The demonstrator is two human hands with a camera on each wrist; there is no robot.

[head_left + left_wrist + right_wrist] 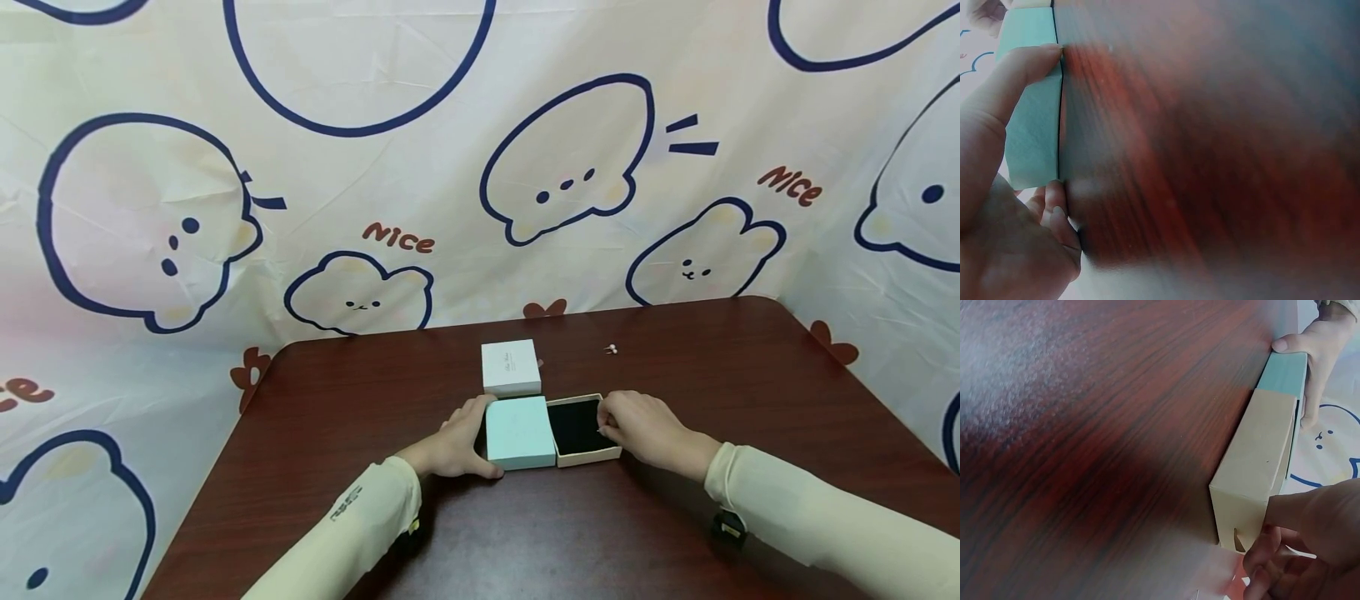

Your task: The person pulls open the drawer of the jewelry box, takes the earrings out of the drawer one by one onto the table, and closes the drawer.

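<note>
A mint-green box sleeve lies on the brown table, with a cream drawer lined in black slid well out of its right side. My left hand holds the sleeve by its left end. In the left wrist view the thumb lies along the sleeve's front side, with fingers round the end. At the drawer's right end wall is my right hand, its fingers curled and pinching that wall. The right wrist view shows those fingers beside a small notch in the wall.
Behind the sleeve stands a white box with small print on its lid. A pair of small, shiny earring-like pieces lies farther back on the right. A patterned cloth hangs behind the table.
</note>
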